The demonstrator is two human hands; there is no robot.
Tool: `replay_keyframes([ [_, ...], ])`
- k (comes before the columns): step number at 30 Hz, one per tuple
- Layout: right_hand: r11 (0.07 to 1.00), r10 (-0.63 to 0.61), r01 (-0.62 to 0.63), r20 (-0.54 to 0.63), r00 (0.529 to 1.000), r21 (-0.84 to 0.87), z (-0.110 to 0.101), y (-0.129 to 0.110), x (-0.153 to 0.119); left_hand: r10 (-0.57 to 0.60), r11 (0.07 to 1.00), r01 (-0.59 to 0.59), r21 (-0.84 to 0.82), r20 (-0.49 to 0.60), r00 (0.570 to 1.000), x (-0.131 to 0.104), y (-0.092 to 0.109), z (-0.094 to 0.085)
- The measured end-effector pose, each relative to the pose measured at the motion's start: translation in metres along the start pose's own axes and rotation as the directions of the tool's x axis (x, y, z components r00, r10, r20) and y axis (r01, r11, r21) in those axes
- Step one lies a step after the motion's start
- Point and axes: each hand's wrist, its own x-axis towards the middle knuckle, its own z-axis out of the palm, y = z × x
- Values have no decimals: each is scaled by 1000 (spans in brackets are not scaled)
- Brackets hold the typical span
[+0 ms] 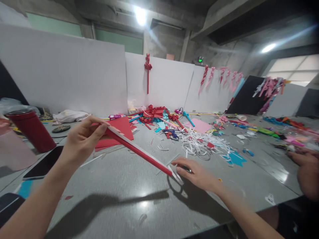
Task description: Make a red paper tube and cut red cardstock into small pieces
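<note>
My left hand (83,141) pinches the upper end of a long red strip (144,156), which slants down to the right above the table. A white backing strip (143,148) runs along its top side and curls loose at the lower end. My right hand (196,174) is closed at that lower end, its fingers on the white backing. A small dark, shiny object (186,169) shows between its fingers; its kind I cannot make out. Red sheets (119,132) lie on the table behind my left hand.
Curled white paper scraps (199,144) and a pile of red ribbon pieces (154,114) lie across the grey table (119,205). At left stand a red tumbler (32,129) and a black phone (45,162). Another person's hand (306,159) is at the right edge.
</note>
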Motion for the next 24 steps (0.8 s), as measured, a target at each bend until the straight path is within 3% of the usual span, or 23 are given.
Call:
replay_keyframes([
  [3, 997, -72, 72, -22, 997, 8, -24, -20, 22, 61, 998, -63, 24, 91, 994, 17, 17, 12],
  [7, 973, -224, 227, -87, 971, 34, -52, -71, 57, 184, 978, -201, 55, 225, 957, 37, 40, 37],
  [10, 929, -363, 371, -169, 916, 17, -62, -112, 81, 286, 948, -314, 59, 281, 916, 44, 52, 57],
  [13, 899, -419, 438, -237, 877, 30, -62, -138, 101, 308, 944, -328, 24, 286, 907, 44, 57, 70],
  [17, 885, -419, 455, -259, 870, 98, -57, -150, 115, 263, 952, -293, 84, 258, 930, 39, 58, 76],
  [24, 878, -402, 454, -286, 870, 148, -49, -151, 117, 212, 957, -258, 135, 285, 935, 37, 57, 74],
])
